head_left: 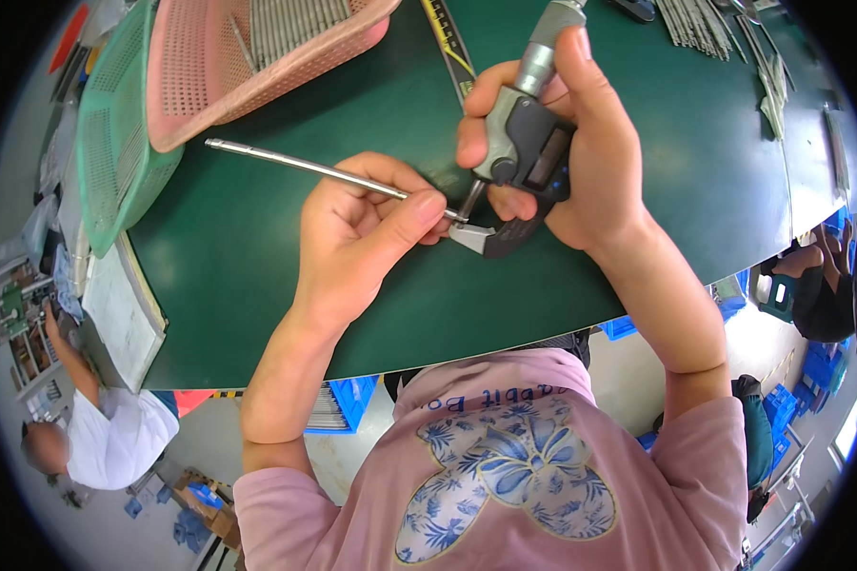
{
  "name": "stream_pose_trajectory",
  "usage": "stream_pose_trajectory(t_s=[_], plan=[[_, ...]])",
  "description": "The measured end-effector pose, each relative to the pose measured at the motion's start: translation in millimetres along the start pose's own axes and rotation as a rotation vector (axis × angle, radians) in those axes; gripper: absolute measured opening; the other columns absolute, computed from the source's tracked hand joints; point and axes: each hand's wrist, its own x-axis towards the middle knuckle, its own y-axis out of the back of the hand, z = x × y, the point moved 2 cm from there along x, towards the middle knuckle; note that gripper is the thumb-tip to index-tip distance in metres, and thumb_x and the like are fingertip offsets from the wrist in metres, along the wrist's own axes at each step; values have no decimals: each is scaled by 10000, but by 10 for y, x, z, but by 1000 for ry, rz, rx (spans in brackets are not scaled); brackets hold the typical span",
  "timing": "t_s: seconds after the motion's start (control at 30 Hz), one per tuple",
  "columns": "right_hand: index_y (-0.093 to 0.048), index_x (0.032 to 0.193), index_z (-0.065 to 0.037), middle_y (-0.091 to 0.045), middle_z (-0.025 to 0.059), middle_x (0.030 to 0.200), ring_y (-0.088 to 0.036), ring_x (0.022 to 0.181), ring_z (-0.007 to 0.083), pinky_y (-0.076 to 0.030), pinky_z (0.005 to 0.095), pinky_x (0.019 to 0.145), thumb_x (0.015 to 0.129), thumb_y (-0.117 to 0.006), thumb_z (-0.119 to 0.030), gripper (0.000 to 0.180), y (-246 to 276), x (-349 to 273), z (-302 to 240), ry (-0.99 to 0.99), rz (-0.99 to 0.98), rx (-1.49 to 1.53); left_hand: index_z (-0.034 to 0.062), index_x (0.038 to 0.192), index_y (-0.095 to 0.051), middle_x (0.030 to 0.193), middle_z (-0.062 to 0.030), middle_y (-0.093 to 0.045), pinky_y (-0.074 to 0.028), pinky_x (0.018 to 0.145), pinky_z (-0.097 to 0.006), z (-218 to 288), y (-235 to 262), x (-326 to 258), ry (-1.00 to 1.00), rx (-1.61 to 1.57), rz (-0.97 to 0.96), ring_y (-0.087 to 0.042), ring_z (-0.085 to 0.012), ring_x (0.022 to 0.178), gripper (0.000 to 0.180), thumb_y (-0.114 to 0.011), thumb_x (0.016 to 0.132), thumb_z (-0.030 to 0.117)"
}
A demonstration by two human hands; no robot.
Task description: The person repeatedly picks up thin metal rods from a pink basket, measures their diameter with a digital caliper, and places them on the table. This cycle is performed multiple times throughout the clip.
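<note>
Pinched between the thumb and fingers of my left hand is a thin metal rod, slanting from the upper left down to the right. My right hand is wrapped round a digital micrometer with a grey and black body, a small display and a silver thimble at the top. The rod's right end sits at the gap between the micrometer's spindle and anvil. Whether both jaws touch the rod I cannot tell. My left fingertips are close beside the micrometer's frame.
A pink basket with several metal rods stands at the upper left, beside a green basket. More rods lie at the far right of the green table. A tape-like ruler lies beyond my hands. People work at both sides.
</note>
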Motion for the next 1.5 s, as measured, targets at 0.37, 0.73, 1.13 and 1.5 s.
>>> stream_pose_trajectory(t_s=[0.37,0.73,1.13,1.5], plan=[[-506,892,19,-555,148,691,-363,332,145,-352,245,347,902,-185,-444,564,-40,-13,-32,-141,45,115,-4,888,-492,839,-95,-578,-470,675,-245,-21,75,12,-15,-16,-128,-570,-132,763,147,-589,784,34],[-532,837,-6,-562,142,656,-386,329,144,-359,235,340,869,-263,-525,585,-6,1,-8,-104,-33,126,6,882,-479,842,-108,-564,-467,680,-271,7,60,9,-18,6,-125,-569,-159,769,180,-603,762,59],[-535,810,-13,-564,140,640,-378,321,137,-349,233,333,856,-269,-552,603,-185,-73,-148,-108,105,42,10,892,-474,831,-111,-572,-502,644,-255,27,20,2,64,35,-99,-588,-166,755,220,-630,742,50],[-515,859,2,-558,147,659,-359,318,141,-339,235,326,883,-175,-511,617,27,14,-14,-85,-116,140,8,861,-465,858,-133,-593,-529,607,-246,6,4,-16,121,-161,-93,-614,-173,753,165,-601,770,-5]])
